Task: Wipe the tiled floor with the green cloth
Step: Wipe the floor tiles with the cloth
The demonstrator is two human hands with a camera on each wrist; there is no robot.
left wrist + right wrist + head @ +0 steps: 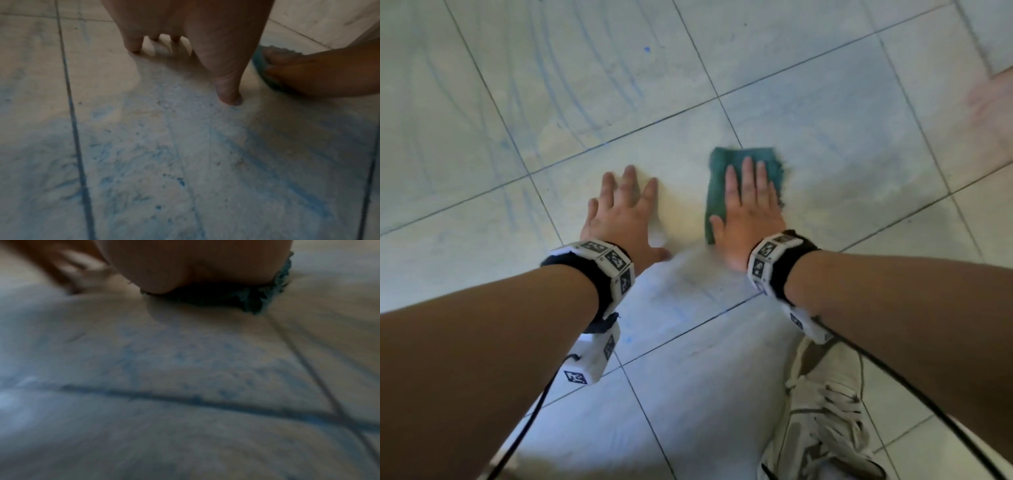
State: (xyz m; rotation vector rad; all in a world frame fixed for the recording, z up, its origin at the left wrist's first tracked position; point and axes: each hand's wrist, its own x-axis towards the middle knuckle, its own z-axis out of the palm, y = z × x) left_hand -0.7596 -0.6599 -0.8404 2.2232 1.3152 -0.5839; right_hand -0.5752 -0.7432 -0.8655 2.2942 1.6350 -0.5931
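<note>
Pale floor tiles [808, 113] with dark grout lines and faint blue streaks.

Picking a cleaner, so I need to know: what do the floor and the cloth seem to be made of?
The floor looks like glazed ceramic or stone-look tile: pale, slightly glossy, with dark grout lines and blue smears. The green cloth under the right hand looks like soft terry or microfibre, with fuzzy, frayed edges.

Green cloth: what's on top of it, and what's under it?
The right hand lies flat on the green cloth, fingers straight. The cloth rests on the tiled floor; the floor beneath it is hidden.
</note>
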